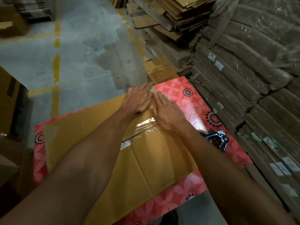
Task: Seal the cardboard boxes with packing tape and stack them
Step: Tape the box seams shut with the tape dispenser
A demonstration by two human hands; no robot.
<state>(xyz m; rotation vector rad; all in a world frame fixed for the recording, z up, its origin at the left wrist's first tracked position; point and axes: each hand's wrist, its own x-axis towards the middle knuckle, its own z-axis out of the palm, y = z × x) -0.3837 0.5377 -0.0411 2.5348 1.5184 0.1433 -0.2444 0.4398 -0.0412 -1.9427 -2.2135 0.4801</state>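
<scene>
Pressure is what this step seems to call for. Both hands lie flat with straight, unclenched fingers and grasp nothing. They sit side by side at the far end of the cardboard box [146, 159], toward 12 o'clock from its middle. The box rests on the red floral table cover [186, 95] in the centre of the view.

The left hand [139, 99] presses down at the far edge. The right hand [168, 114] touches it from 4 o'clock and covers the far right corner. I cannot tell whether its fingertips rest on cardboard or on the cover.

Clear packing tape [144, 125] runs along the seam at 6 o'clock of the hands, glossy and wrinkled in places. To do this well, I judge the palms should slide along the strip from the seam outward, rubbing the creases flat. The free end should then be folded firmly over the edge so it cannot lift. Uneven pressure risks trapped bubbles or flaps that spring apart.

The tape dispenser [217, 138] lies on the cover at 3 o'clock of the box, close to the right forearm and ready for another strip. Stacking is not yet begun.
</scene>
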